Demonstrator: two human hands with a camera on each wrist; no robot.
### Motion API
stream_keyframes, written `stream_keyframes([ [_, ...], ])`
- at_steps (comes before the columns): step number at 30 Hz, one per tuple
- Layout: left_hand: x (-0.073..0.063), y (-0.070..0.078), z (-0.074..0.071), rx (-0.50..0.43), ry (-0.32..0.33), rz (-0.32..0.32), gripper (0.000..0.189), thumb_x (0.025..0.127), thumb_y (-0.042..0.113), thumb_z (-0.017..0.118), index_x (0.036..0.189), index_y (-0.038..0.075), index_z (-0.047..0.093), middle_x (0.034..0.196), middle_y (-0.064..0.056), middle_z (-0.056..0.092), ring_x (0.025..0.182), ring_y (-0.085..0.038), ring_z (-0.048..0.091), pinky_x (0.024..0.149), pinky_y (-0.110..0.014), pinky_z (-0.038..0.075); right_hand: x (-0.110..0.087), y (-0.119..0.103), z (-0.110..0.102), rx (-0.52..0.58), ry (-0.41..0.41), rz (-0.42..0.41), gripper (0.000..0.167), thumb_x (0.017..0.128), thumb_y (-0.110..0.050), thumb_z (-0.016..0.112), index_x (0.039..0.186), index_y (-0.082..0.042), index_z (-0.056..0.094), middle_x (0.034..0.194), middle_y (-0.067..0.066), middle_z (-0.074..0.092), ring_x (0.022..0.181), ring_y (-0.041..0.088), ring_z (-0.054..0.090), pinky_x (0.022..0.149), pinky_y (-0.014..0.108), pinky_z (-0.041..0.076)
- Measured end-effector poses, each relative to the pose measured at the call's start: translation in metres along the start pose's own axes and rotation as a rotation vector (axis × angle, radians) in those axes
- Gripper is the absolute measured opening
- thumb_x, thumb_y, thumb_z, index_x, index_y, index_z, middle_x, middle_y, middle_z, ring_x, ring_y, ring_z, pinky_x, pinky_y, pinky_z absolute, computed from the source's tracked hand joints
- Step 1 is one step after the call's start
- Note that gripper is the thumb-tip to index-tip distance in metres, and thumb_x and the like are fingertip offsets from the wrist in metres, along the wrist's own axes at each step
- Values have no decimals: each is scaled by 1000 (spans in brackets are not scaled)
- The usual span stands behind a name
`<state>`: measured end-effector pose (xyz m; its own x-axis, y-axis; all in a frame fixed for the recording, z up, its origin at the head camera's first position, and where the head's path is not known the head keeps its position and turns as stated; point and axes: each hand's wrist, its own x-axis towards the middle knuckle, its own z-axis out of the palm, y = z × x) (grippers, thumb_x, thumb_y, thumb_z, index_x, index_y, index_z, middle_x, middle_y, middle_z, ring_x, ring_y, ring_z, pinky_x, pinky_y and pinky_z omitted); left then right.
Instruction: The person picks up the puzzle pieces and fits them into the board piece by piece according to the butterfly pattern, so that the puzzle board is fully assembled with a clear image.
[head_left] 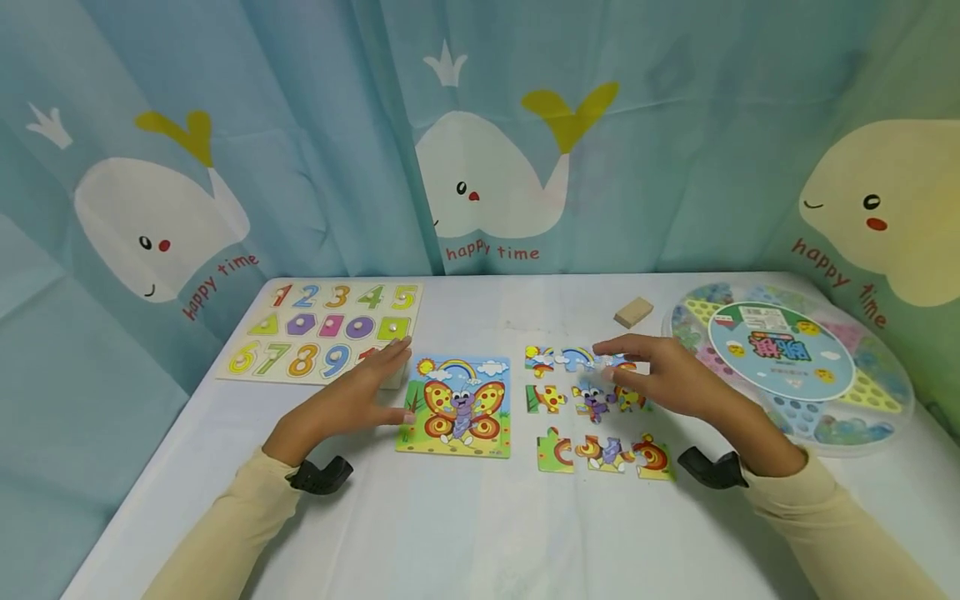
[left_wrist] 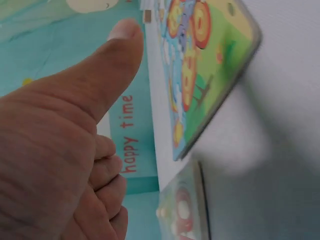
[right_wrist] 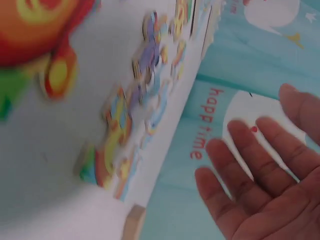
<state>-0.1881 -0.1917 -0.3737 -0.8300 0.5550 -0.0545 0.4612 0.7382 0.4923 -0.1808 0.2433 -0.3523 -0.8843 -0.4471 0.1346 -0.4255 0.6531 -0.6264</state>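
A square butterfly picture board [head_left: 461, 408] lies flat on the table. Beside its left edge hovers my left hand [head_left: 348, 408], the thumb stretched out over that edge. In the left wrist view the thumb [left_wrist: 100, 75] stands apart from the board [left_wrist: 220, 60]. To the right are loose jigsaw pieces in three spaced rows, such as a green corner piece [head_left: 553, 454] and a red-and-yellow wing piece [head_left: 651, 458]. Over the top row, partly covering it, hangs my right hand [head_left: 663, 375]. Its spread fingers [right_wrist: 255, 160] hold nothing in the right wrist view.
A board of knobbed numbers and shapes [head_left: 315, 329] lies at the back left, partly behind my left hand. A small wooden block [head_left: 634, 312] sits at the back. At the right is a round clear case of beads [head_left: 892, 367]. A whale-print curtain [head_left: 337, 167] hangs behind the table.
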Motion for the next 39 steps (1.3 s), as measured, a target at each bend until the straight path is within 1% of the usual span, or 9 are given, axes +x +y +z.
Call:
stream_keyframes([
  [5,-5,-2,7,5,-13,26,100,78,43,81,152,0,28,162,-6,13,147,-28,12,115,-48,20,-1,1,12,78,-56,-20,29,93,-11,66,121,-1,67,118,10,67,104,27,64,87,47,53],
  [10,-13,-3,11,-24,-12,39,94,83,41,77,152,2,27,161,-7,17,146,-29,16,114,-50,22,-5,0,24,117,-112,-50,29,92,-11,68,119,-1,67,114,8,69,98,20,64,82,34,55],
  [15,-20,-2,16,-59,-15,57,89,85,33,77,152,2,27,160,-10,20,145,-31,20,113,-51,23,-9,-4,35,129,-164,-77,32,90,-12,71,120,-2,67,114,7,68,97,20,64,82,36,54],
  [18,-22,1,19,-13,-19,68,86,86,29,76,151,-1,29,159,-13,23,144,-33,22,113,-51,25,-10,-9,42,118,-189,-83,32,90,-13,71,120,-3,67,114,5,68,95,17,63,82,36,54],
  [22,-24,7,19,35,-6,70,83,85,28,77,149,-3,34,155,-16,30,140,-34,30,110,-49,30,-12,-17,47,97,-219,-57,33,89,-15,72,120,-4,67,112,1,67,94,15,61,79,33,53],
  [26,-27,9,24,33,-17,76,82,84,29,77,147,-5,36,153,-17,34,139,-33,34,109,-47,32,-13,-23,51,90,-246,-37,33,89,-16,72,119,-4,67,113,0,68,99,17,62,82,33,53],
  [29,-28,9,28,38,-17,84,78,87,29,75,146,-5,37,154,-16,32,139,-32,33,110,-46,32,-13,-27,55,111,-259,-7,33,88,-16,73,119,-4,67,112,-1,68,100,18,62,82,33,52],
  [33,-29,8,31,24,10,87,72,90,26,72,145,-6,39,154,-16,32,139,-33,33,110,-47,31,-13,-32,58,116,-262,30,35,87,-19,75,117,-4,68,109,-3,68,97,17,61,81,32,52],
  [39,-30,5,36,41,-4,68,68,91,26,70,145,-5,41,155,-15,31,140,-34,31,110,-49,32,-13,-36,62,114,-273,12,36,86,-20,76,117,-2,68,104,-3,66,93,16,60,77,29,53],
])
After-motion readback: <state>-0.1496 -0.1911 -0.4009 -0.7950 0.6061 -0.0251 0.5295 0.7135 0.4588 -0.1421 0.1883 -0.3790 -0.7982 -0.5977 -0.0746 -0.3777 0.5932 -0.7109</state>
